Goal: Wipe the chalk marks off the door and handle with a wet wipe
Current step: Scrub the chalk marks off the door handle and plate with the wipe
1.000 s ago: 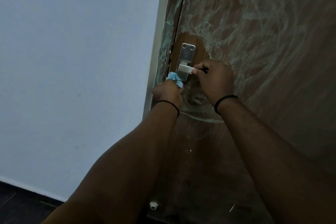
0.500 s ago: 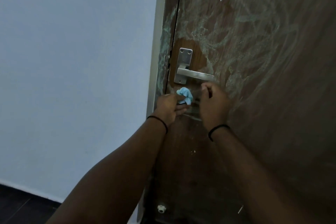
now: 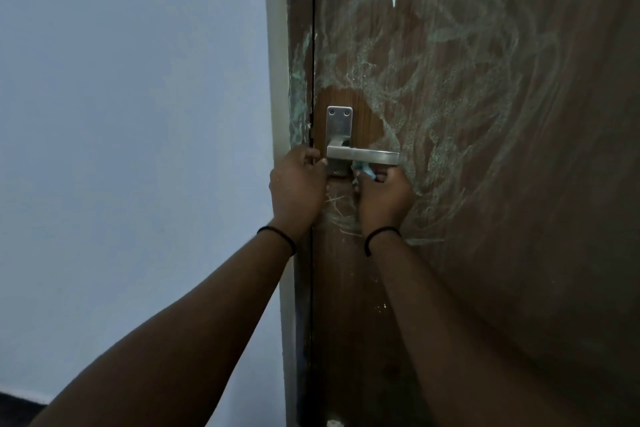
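Observation:
The brown wooden door (image 3: 485, 253) carries pale green chalk scribbles (image 3: 450, 80) above and to the right of the metal lever handle (image 3: 363, 156). The wood around the handle plate (image 3: 339, 125) looks clean. My right hand (image 3: 384, 198) is just under the lever, pinching a crumpled blue wet wipe (image 3: 365, 172) against the lever's underside. My left hand (image 3: 298, 184) lies at the door's edge with curled fingers touching the left end of the lever and plate. No wipe shows in it, and whether it grips the lever is hidden.
The door frame (image 3: 298, 80) to the left of the door also has chalk smears. A plain pale wall (image 3: 138, 114) fills the left side. A small white door stop (image 3: 334, 423) sits at the bottom edge. Dark floor (image 3: 14, 406) shows at the lower left.
The wipe has passed from my left hand to my right. My right hand let go of the lever, dropped, then rose under it. My left hand moved up to the lever's left end.

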A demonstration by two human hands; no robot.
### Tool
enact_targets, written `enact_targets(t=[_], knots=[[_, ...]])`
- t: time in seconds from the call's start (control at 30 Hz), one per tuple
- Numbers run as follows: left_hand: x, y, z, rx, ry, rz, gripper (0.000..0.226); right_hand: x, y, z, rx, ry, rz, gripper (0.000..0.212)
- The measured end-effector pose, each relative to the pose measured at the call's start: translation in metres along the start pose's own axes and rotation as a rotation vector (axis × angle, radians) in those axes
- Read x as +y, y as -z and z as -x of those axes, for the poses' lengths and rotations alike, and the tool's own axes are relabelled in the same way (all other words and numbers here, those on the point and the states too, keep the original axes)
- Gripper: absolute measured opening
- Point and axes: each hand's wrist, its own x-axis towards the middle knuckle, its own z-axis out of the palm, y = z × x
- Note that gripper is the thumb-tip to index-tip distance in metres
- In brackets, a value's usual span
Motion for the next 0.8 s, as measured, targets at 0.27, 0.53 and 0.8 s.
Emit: enact_targets(t=[0.27,0.53,0.8], knots=[[-0.004,-0.005,-0.018,0.029,-0.695,-0.347,0.024,0.015,-0.023,0.012,0.023,0.301,0.026,0.021],[-0.001,-0.003,-0.025,-0.066,-0.666,-0.383,0.022,0.009,-0.024,0.01,0.076,0.144,-0.126,0.019],[0.012,0.004,-0.025,-0.135,-0.592,-0.344,0.033,0.019,-0.007,0.001,-0.144,0.102,-0.062,0.011]])
